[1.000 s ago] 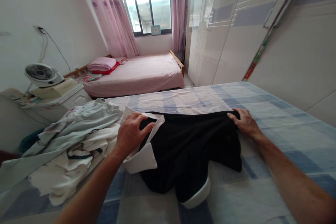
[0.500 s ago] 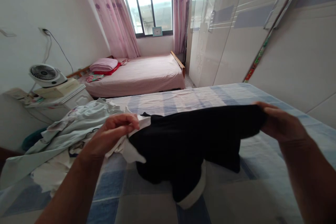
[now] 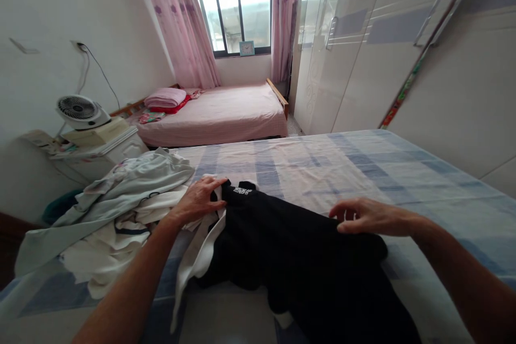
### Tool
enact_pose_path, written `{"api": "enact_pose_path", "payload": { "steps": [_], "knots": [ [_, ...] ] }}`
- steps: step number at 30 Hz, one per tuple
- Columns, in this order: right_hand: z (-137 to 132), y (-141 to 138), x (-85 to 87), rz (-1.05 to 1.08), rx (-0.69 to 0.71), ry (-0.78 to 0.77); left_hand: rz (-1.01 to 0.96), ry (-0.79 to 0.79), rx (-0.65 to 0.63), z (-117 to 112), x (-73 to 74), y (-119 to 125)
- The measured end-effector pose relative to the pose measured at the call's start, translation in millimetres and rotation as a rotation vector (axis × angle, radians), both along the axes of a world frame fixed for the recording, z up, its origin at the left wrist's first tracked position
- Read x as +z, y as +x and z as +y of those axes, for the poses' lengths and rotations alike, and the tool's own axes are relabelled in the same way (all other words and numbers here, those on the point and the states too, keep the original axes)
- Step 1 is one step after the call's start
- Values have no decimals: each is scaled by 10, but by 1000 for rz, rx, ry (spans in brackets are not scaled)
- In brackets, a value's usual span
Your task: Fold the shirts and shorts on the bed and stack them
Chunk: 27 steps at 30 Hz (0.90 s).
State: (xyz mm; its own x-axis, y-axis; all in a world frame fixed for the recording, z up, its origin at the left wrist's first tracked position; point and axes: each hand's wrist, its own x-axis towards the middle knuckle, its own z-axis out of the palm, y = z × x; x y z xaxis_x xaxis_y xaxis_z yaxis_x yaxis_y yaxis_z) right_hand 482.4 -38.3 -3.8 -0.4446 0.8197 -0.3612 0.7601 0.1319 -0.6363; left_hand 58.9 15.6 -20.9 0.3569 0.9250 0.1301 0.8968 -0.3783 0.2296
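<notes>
A black garment with white trim (image 3: 282, 242) lies spread and rumpled over the near part of the bed, a small white print near its far left end. My left hand (image 3: 203, 199) is closed on that end, thumb and fingers around the black and white edge. A white strip of the garment hangs below it. At the garment's right part, my right hand (image 3: 366, 216) has curled fingers with a gap between thumb and forefinger, its fingertips at the upper edge of the black cloth. The garment's lower end runs out of view.
Pale green and white clothes (image 3: 133, 199) are heaped on the left of the blue-checked bed (image 3: 306, 166). A fan (image 3: 83, 112) stands on a small cabinet (image 3: 108, 148) at left. Beyond is a pink bed (image 3: 226, 110); a wardrobe (image 3: 355, 64) lines the right side.
The black garment was held up stretched between both hands and now lies lower, on the bed. My right hand has moved left and let go of its end; the white print now shows.
</notes>
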Motion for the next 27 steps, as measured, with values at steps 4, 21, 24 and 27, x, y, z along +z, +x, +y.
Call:
{"api": "enact_pose_path", "payload": {
  "steps": [4,21,24,27],
  "knots": [
    [-172,-67,27,-85,17,143,23,55,-12,-20,137,-1],
    [959,72,443,-141,-639,1180,-247,561,240,595,569,397],
    [996,62,60,-166,-597,1054,-263,333,36,357,393,465],
    [925,121,-296,-143,-536,934,-293,58,-224,-150,330,490]
  ]
}}
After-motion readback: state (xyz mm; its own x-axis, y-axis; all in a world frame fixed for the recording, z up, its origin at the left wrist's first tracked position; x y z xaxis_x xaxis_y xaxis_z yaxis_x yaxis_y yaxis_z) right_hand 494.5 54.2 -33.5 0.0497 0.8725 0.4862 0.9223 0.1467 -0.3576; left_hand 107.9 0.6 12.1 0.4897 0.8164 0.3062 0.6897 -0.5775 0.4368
